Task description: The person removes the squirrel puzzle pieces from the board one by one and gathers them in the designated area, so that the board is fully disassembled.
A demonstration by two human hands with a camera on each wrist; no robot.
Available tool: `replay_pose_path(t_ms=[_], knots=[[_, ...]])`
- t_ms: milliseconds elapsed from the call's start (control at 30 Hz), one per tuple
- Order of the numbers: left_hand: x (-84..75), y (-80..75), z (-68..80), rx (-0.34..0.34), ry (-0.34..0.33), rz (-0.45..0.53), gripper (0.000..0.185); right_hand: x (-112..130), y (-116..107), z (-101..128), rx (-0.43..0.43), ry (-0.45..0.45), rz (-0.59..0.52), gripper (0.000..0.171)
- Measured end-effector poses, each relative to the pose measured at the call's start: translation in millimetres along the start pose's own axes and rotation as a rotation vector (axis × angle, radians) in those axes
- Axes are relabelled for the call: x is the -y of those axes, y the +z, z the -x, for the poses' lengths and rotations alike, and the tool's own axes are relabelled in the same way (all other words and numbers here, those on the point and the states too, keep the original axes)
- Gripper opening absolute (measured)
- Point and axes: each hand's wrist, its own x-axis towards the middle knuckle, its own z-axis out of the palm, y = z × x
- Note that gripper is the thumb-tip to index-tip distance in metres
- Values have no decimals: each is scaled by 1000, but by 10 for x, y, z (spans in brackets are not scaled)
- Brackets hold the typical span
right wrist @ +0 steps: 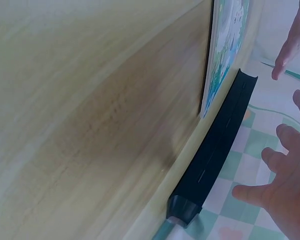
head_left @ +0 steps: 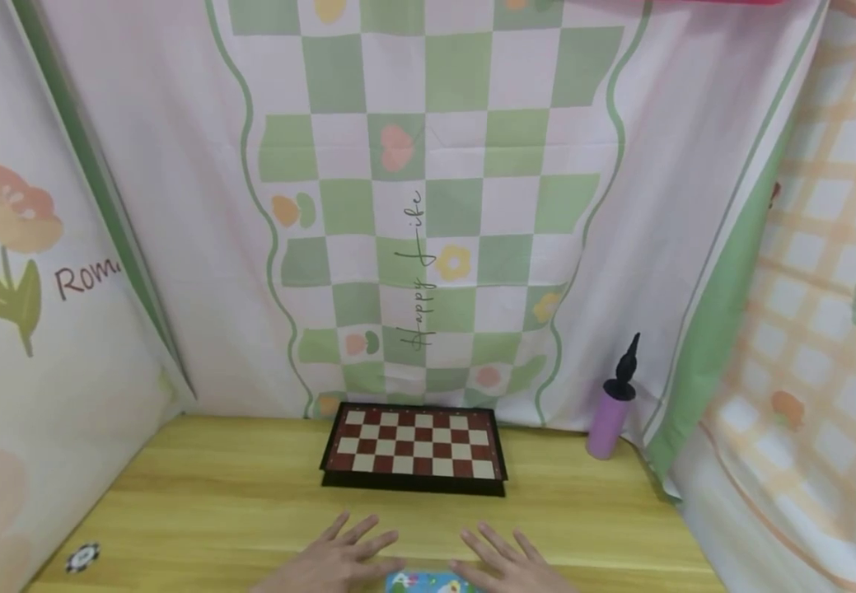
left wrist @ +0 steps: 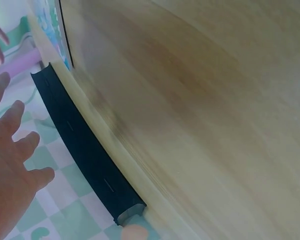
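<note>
Left hand (head_left: 339,558) and right hand (head_left: 505,560): flat on table (head_left: 212,494), fingers spread, gripping nothing. Colourful card (head_left: 428,583) between them, cut off by frame edge.

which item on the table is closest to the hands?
The blue picture card, lying between the left hand and right hand; chessboard, purple pump stand farther back.

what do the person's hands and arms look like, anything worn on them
Both are bare. The left hand and the right hand show no gloves, rings or markings in the head view. No sleeve, watch or strap is visible; the wrists run out of the frame at the bottom edge, so anything worn further up the arms cannot be told.
</note>
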Motion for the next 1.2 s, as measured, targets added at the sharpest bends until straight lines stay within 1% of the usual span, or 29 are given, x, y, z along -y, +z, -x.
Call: replay_pose_path(t_ms=[133,167,233,300,367,400,467,500,567,600,667,767,800,833,900,967,1067,1133,1200], knots=[[-22,13,-7,18,-19,61,68,11,-23,-15,59,18,-69,68],[-26,19,-14,22,-22,73,68,11,-17,-26,40,13,-85,68],[-36,39,-37,23,-33,80,69,8,14,-52,-41,-7,-121,61],[-55,59,-71,32,-57,108,66,11,51,-74,-147,-35,-145,49],[-81,78,-111,41,-91,134,63,16,83,-91,-222,-52,-179,35],[-96,86,-134,42,-108,142,62,22,85,-98,-209,-42,-200,31],[-128,93,-180,55,-139,171,61,39,80,-105,-139,-3,-226,29],[-142,95,-203,61,-150,177,63,50,76,-108,-86,27,-240,31],[-166,97,-251,79,-149,167,67,73,83,-116,10,85,-266,38],[-176,105,-270,95,-141,154,71,86,90,-117,60,112,-274,45],[-200,131,-304,140,-112,188,77,118,126,-112,132,142,-286,58],[-226,207,-333,191,-27,217,75,146,177,-122,217,166,-326,73],[-234,239,-334,205,-6,235,73,155,186,-130,237,172,-338,76],[-243,263,-337,214,10,259,70,162,191,-140,251,179,-354,76],[-251,304,-336,218,30,242,65,171,181,-164,265,197,-379,77],[-246,312,-333,212,17,242,64,176,161,-193,263,214,-377,77],[-236,295,-315,192,-6,252,64,199,132,-229,264,241,-363,73],[-230,272,-309,169,-12,271,65,217,108,-245,270,263,-346,70],[-232,247,-305,151,-14,270,66,238,89,-254,279,280,-332,68]])
